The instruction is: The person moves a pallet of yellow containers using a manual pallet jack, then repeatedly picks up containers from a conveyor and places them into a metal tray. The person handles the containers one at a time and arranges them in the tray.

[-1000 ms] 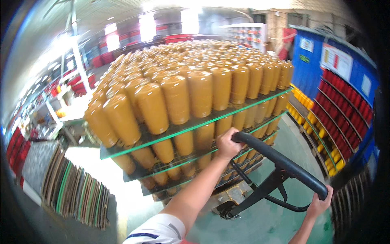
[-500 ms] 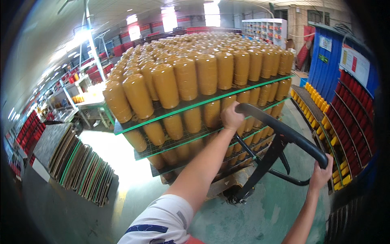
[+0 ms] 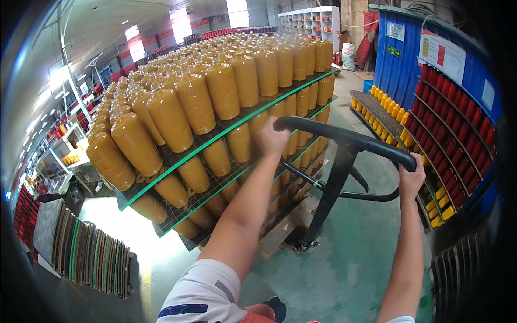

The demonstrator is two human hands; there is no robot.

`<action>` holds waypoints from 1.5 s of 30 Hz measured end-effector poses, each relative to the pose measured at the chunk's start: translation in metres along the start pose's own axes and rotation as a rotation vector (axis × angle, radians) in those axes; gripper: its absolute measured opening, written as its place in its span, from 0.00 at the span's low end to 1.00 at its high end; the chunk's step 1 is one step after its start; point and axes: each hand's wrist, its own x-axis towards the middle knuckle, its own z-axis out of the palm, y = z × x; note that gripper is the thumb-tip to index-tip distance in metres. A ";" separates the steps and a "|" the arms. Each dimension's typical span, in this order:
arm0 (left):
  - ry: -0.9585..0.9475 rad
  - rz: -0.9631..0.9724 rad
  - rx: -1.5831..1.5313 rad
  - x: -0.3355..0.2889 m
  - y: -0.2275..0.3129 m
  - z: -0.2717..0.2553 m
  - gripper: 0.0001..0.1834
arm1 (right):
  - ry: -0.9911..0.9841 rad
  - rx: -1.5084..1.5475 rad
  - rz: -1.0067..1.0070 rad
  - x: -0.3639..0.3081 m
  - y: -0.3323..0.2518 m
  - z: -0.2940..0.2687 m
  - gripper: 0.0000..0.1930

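My left hand (image 3: 271,138) is closed around the left end of a black pallet jack handle (image 3: 344,137). At the handle's right end, my right hand (image 3: 411,178) is wrapped over the bar. A black shaft (image 3: 329,196) runs down from the handle to the jack's base near the floor. In front of me stands a tall load of mustard-brown bottles (image 3: 193,105), upright in tiers on dark boards with green edges (image 3: 231,127). Under the load a wooden pallet (image 3: 277,237) shows in part; the jack's forks are hidden.
At left, thin boards (image 3: 94,258) stand on edge in a row. To the right are racks of dark red bottles (image 3: 447,129) and yellow bottles (image 3: 396,110) by a blue wall (image 3: 401,59). A white shelf unit (image 3: 315,24) stands far back on the green floor (image 3: 350,269).
The load, handle and surroundings have shifted left in view, showing more of the blue wall. The handle sits less steeply tilted. My foot now shows at the bottom. Both hands keep their hold.
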 end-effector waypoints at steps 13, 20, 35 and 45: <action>0.042 -0.002 -0.023 0.057 -0.049 0.067 0.13 | -0.047 0.100 -0.107 0.081 0.058 0.111 0.12; 0.072 -0.052 0.069 0.074 -0.062 0.094 0.12 | -0.177 0.248 -0.142 0.123 0.121 0.170 0.10; 0.260 -0.191 0.398 0.071 -0.090 0.137 0.14 | -0.243 0.335 -0.180 0.138 0.132 0.240 0.11; 0.318 -0.145 0.375 0.093 -0.131 0.187 0.16 | -0.348 0.364 -0.059 0.180 0.187 0.320 0.12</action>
